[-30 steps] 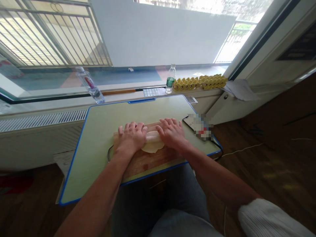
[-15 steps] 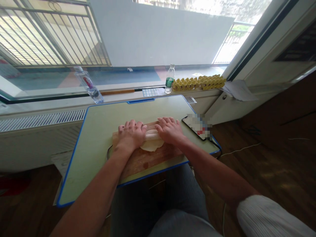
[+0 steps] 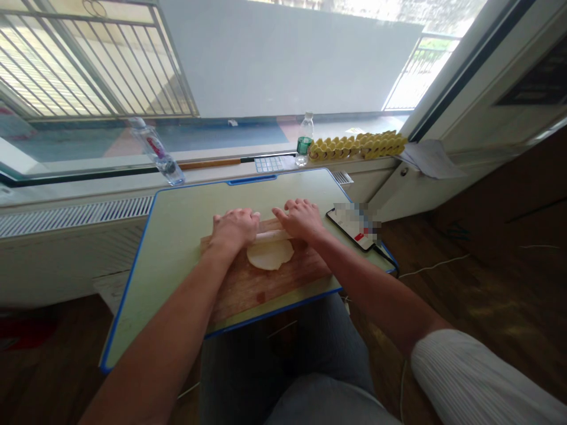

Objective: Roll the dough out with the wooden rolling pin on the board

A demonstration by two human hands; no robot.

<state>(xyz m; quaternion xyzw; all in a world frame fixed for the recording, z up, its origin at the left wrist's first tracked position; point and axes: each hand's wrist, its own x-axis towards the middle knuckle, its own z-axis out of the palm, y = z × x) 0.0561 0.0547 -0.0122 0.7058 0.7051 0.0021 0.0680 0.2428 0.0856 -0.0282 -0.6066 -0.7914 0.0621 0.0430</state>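
A pale rolling pin [image 3: 269, 235] lies across a wooden cutting board [image 3: 266, 295], one end under each of my hands. My left hand [image 3: 234, 225] is curled over its left end. At the right end, my right hand [image 3: 302, 218] wraps over it with the thumb toward the middle. Just on the near side of the pin a flat, roundish sheet of dough [image 3: 270, 255] rests on the board. The ends of the pin are hidden beneath my fingers.
The board sits on a small blue-edged table [image 3: 177, 236]. A phone [image 3: 352, 227] with a black cable lies at its right. Along the windowsill stand a tilted bottle [image 3: 157, 150], an upright bottle [image 3: 305, 141] and yellow egg cartons [image 3: 354, 146].
Both hands have rolled the pin forward, away from me, to the far edge of the dough. More of the dough sheet now shows.
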